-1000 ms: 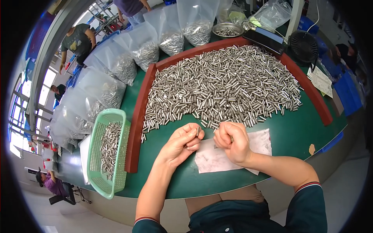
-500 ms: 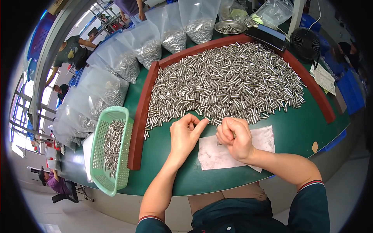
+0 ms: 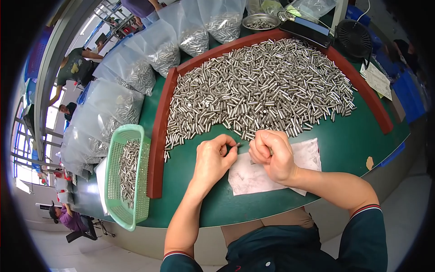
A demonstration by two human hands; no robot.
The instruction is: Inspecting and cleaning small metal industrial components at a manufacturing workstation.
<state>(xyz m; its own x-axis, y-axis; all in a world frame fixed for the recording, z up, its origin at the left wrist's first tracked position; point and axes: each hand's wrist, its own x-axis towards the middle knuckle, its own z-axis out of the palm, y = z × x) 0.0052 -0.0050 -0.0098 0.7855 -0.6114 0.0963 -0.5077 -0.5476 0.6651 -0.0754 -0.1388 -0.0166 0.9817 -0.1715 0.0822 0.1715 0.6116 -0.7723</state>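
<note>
A green tabletop [image 3: 344, 140] spreads before a worker in a dark short-sleeved shirt, the clock here read from a centre between the two bare hands. At twelve o'clock lies a broad heap of short metal pins [image 3: 258, 86], fanned out across the surface, its near edge just beyond the fingers. A reddish-brown rail [image 3: 161, 122] hems the heap, running from about eight o'clock up over twelve and down to nearly three.

Clear plastic bags [image 3: 165, 54], each partly filled with more pins, stand in an arc from nine o'clock to just short of twelve. A pale green perforated basket [image 3: 144, 190] sits between eight and nine, close outside the rail, with pins piled inside. A smudged white cloth [image 3: 308, 154] lies flat beneath the right hand [image 3: 274, 154], reaching toward four o'clock.

That hand is clenched in a fist; its contents are hidden. The left hand [image 3: 213, 156], just beside it at nine o'clock, bends thumb and forefinger toward each other. A tiny grey glint shows at the fingertips, but whether they grasp a pin cannot be told.

A black fan [image 3: 354, 40] stands between one and two; a round metal dish [image 3: 253, 29] holds more pins at twelve, beyond the rail.
</note>
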